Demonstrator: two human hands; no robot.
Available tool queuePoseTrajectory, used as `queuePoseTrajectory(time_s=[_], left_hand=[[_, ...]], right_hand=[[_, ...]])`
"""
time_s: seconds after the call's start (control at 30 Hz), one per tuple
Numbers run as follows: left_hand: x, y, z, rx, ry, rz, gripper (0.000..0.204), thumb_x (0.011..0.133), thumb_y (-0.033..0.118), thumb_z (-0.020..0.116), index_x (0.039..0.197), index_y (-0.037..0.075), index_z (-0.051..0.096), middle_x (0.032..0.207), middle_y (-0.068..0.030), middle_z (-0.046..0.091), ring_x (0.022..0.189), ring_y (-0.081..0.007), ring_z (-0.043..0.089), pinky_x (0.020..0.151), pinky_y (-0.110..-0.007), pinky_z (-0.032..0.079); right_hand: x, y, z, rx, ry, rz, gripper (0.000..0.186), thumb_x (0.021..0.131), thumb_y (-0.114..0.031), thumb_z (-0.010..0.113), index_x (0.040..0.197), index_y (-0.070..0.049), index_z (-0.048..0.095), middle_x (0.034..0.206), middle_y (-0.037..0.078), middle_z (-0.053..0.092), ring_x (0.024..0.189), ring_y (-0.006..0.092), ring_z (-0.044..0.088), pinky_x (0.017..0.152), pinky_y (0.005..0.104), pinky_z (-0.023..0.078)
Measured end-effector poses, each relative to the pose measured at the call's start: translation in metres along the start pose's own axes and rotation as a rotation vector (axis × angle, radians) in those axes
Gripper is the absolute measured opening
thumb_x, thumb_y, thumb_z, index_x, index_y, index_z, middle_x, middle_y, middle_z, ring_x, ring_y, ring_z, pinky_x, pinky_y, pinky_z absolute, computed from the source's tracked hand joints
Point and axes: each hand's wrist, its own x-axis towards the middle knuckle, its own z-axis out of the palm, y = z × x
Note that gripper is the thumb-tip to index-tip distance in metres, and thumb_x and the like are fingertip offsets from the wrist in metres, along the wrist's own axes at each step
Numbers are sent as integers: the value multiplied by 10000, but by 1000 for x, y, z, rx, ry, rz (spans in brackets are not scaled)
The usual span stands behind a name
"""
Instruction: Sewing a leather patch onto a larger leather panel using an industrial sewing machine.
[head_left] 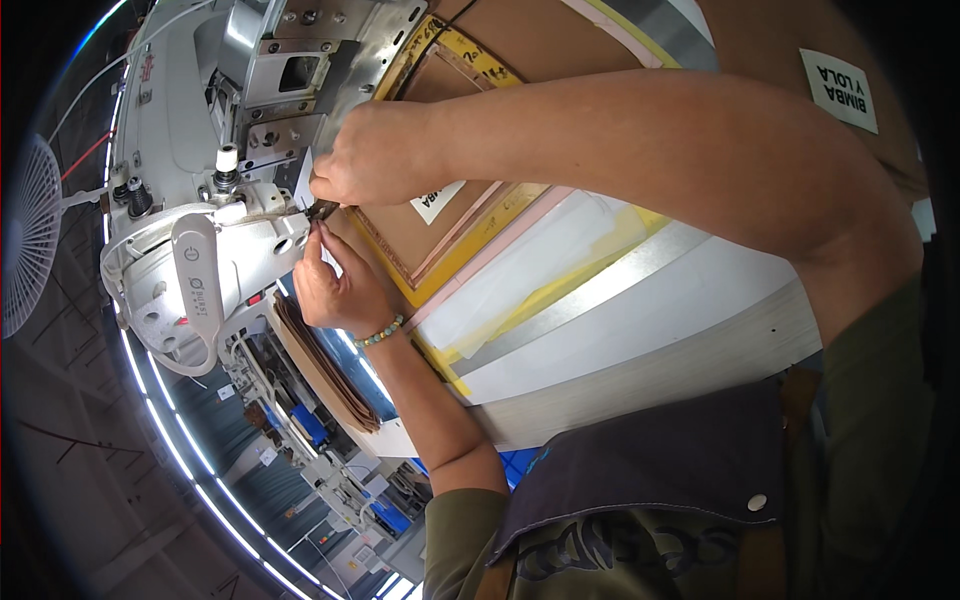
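Note:
My right hand reaches across from the right, its fingers pinched at the needle end of a white sewing machine head. Just below it, my left hand, with a beaded bracelet at the wrist, has thumb and finger together at the same spot. A small dark metal part shows between the fingertips; what each hand grips there is too small to make out. Beside the hands lies a yellow-edged template frame around a brown panel with a white label, partly covered by my right forearm.
A teardrop-shaped white device with buttons is at the machine head. Brown sheets are stacked near my left forearm. Metal brackets stand beyond my hands. A white fan is at far left. Another brown panel lies at upper right.

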Motion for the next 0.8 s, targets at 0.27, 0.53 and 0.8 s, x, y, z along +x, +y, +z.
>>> queuePoseTrajectory(time_s=[0.27, 0.53, 0.8], left_hand=[[0, 1, -1, 24, 2, -19, 67, 861, 70, 796, 903, 51, 749, 637, -23, 579, 526, -152, 482, 492, -313, 386], [0, 1, 0, 16, -3, -32, 136, 832, 13, 802, 954, 46, 751, 606, -30, 502, 512, -166, 465, 480, -323, 387], [-1, 0, 1, -13, 11, 10, 134, 845, 43, 811, 965, 49, 751, 605, -26, 505, 510, -163, 458, 479, -322, 380]], right_hand=[[0, 1, -2, -34, 5, -14, 91, 839, -130, 631, 892, -60, 607, 809, 73, 680, 728, 254, 735, 603, 377, 581], [2, -1, 1, -46, 33, -26, 85, 822, -126, 635, 876, -65, 612, 802, 65, 679, 724, 245, 737, 588, 369, 581], [2, 0, 1, -63, 51, -31, 71, 819, -121, 635, 853, -66, 603, 788, 65, 672, 722, 242, 738, 581, 368, 580]])
